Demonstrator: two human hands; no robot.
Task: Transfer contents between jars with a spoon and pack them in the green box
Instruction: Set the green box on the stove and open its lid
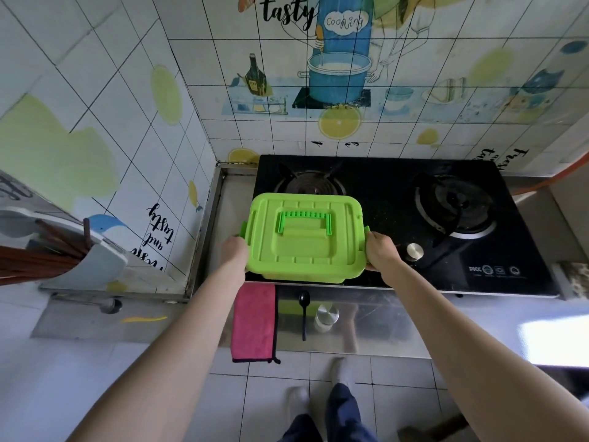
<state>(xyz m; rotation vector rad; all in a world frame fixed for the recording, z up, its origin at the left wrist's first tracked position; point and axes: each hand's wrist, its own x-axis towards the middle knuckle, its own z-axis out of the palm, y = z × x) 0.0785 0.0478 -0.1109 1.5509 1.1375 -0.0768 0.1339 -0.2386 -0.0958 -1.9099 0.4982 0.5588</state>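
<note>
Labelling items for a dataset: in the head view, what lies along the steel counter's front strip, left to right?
Pink fabric cloth → black plastic spoon → small clear glass jar with silver lid.

Left hand (234,250) and right hand (381,252) grip the green box (302,247) (lid on) between them at its sides. Nearer the person than both hands lie a pink cloth (254,323), black spoon (304,311) and lidded jar (325,315).

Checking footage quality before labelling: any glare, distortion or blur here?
Head view: wide-angle distortion bows the wall tiles; head view: glare whitens the steel counter at far right; head view: green box, left hand and right hand look sharp.
</note>
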